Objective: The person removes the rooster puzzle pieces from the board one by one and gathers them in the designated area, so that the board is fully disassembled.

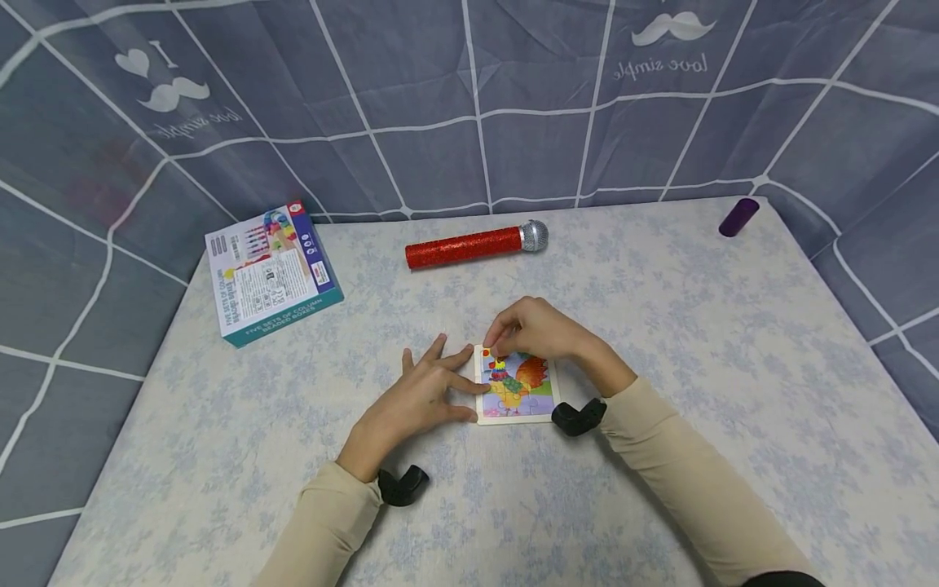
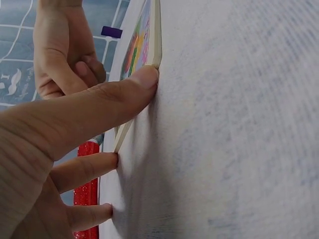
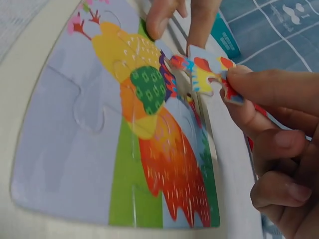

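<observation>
A small jigsaw puzzle [image 1: 524, 398] in a white-edged tray lies on the table, its picture a colourful rooster. My right hand [image 1: 541, 328] pinches a puzzle piece [image 3: 202, 74] between thumb and index finger, over the upper left corner of the tray. Blue, yellow and red show on that piece, and a gap in the picture lies beneath it in the right wrist view. With fingers spread, my left hand [image 1: 421, 393] rests at the tray's left side. Its thumb [image 2: 145, 75] touches the tray's edge, and another fingertip lies over the border.
Behind the puzzle lies a red glittery microphone [image 1: 465, 247] with a silver head. A boxed bead set [image 1: 271, 273] sits at the back left, and a dark purple cylinder [image 1: 738, 218] at the back right. A grey checked curtain [image 1: 425, 163] hangs along the table's far edge.
</observation>
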### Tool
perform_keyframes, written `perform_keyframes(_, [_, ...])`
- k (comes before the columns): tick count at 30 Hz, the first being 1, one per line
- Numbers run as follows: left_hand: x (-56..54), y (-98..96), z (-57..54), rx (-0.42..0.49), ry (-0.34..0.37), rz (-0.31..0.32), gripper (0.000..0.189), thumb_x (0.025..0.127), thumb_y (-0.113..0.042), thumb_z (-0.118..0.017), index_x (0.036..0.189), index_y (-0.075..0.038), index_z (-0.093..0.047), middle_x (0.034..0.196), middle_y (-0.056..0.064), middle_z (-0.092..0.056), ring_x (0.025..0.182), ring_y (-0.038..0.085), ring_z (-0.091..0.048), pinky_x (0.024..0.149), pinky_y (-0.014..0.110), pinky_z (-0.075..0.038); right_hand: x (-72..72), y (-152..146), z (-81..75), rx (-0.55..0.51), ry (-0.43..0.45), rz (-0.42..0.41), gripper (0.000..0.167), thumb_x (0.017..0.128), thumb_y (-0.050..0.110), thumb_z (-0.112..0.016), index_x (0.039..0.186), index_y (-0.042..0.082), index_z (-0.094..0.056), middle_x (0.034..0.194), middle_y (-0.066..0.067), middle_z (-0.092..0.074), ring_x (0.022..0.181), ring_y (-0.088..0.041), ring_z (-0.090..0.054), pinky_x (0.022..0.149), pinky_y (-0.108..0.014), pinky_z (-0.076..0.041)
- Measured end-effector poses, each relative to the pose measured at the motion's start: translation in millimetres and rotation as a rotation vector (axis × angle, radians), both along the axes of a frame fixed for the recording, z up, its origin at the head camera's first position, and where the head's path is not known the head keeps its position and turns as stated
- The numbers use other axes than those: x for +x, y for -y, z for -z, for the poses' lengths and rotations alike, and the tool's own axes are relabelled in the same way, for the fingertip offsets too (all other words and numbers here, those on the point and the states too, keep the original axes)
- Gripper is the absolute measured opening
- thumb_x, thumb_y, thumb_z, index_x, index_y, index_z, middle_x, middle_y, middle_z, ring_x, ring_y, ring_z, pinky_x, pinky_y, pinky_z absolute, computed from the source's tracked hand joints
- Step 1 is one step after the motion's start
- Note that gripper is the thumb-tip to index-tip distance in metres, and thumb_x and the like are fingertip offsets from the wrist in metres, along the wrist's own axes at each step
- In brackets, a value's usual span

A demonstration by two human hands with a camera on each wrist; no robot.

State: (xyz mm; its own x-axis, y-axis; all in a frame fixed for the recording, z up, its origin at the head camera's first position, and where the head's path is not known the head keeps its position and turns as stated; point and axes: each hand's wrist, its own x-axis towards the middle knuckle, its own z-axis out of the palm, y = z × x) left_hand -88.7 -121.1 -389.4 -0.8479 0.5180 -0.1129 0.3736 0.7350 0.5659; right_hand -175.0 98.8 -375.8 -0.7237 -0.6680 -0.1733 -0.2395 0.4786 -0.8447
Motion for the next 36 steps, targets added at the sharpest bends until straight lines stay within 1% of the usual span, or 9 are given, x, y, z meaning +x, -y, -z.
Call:
perform_keyframes(4, [0.5, -0.3, 0.2, 0.004, 0.003, 0.001, 0.038, 0.076, -0.026, -0.086, 0.112, -0.021, -0.077, 0.150, 0.014, -0.042, 0.145, 0.048, -0.012, 0.098, 0.082, -0.004, -1.9, -10.6, 2.4, -0.014, 0.034, 0.033, 0.010, 0.088, 0.005, -0.070, 0.094, 0.006, -0.077, 0.083, -0.001, -0.073, 0.075, -0.017, -0.063, 0.067, -0.027, -0.050])
perform_keyframes(8, [0.6, -0.9, -0.2, 0.000, 0.004, -0.009, 0.039, 0.075, -0.026, -0.086, 0.112, -0.020, -0.077, 0.150, 0.014, -0.042, 0.145, 0.048, -0.012, 0.099, 0.082, -0.003, -4.3, -24.2, 4.7, -0.004, 0.059, 0.073, 0.010, 0.087, 0.007, -0.072, 0.094, 0.005, -0.078, 0.085, -0.002, -0.074, 0.079, -0.014, -0.063, 0.075, -0.029, -0.049])
perform_keyframes(11, [0.8, -1.3, -0.4, 0.002, 0.008, -0.016, 0.039, 0.075, -0.025, -0.086, 0.112, -0.020, -0.077, 0.150, 0.014, -0.042, 0.145, 0.047, -0.012, 0.099, 0.082, -0.003, -5.8, -36.4, 5.9, 0.021, 0.067, 0.103, 0.010, 0.086, 0.007, -0.073, 0.094, 0.006, -0.078, 0.087, -0.002, -0.074, 0.083, -0.015, -0.063, 0.080, -0.032, -0.047])
perform_keyframes(16, [0.9, -2.1, -0.5, 0.017, 0.006, -0.021, 0.040, 0.074, -0.024, -0.087, 0.112, -0.019, -0.077, 0.150, 0.014, -0.042, 0.146, 0.047, -0.012, 0.100, 0.081, -0.001, -7.0, -60.0, 7.0, 0.062, 0.067, 0.153, 0.011, 0.086, 0.008, -0.073, 0.095, 0.008, -0.079, 0.090, -0.002, -0.075, 0.090, -0.017, -0.062, 0.084, -0.034, -0.044])
perform_keyframes(19, [1.1, -2.4, -0.1, 0.028, 0.010, -0.026, 0.040, 0.074, -0.023, -0.087, 0.112, -0.019, -0.077, 0.151, 0.013, -0.042, 0.147, 0.045, -0.011, 0.101, 0.080, 0.000, -6.3, -74.3, 5.9, 0.084, 0.066, 0.177, 0.012, 0.087, 0.011, -0.073, 0.097, 0.008, -0.079, 0.095, -0.003, -0.075, 0.094, -0.018, -0.060, 0.085, -0.034, -0.042])
perform_keyframes(25, [1.6, -2.9, 0.3, 0.036, 0.041, -0.045, 0.040, 0.074, -0.022, -0.087, 0.112, -0.019, -0.077, 0.153, 0.009, -0.040, 0.148, 0.041, -0.008, 0.104, 0.077, 0.005, -4.7, -98.2, 3.9, 0.139, 0.071, 0.218, 0.016, 0.087, 0.016, -0.074, 0.100, 0.008, -0.079, 0.102, -0.005, -0.074, 0.101, -0.019, -0.059, 0.089, -0.036, -0.041])
perform_keyframes(31, [1.4, -4.2, -2.2, 0.020, 0.053, -0.056, 0.041, 0.072, -0.022, -0.088, 0.111, -0.019, -0.077, 0.153, 0.008, -0.040, 0.148, 0.042, -0.009, 0.103, 0.077, 0.005, -3.7, -112.1, 6.2, 0.191, 0.047, 0.246, 0.014, 0.087, 0.017, -0.074, 0.099, 0.009, -0.079, 0.099, -0.004, -0.075, 0.099, -0.019, -0.058, 0.088, -0.036, -0.041])
perform_keyframes(36, [0.9, -5.5, -3.0, 0.015, 0.061, -0.062, 0.042, 0.072, -0.021, -0.089, 0.112, -0.019, -0.077, 0.153, 0.008, -0.040, 0.148, 0.042, -0.008, 0.103, 0.077, 0.005, -4.0, -115.0, 7.9, 0.198, 0.019, 0.255, 0.012, 0.087, 0.016, -0.075, 0.096, 0.010, -0.080, 0.096, -0.003, -0.075, 0.094, -0.017, -0.058, 0.083, -0.033, -0.042])
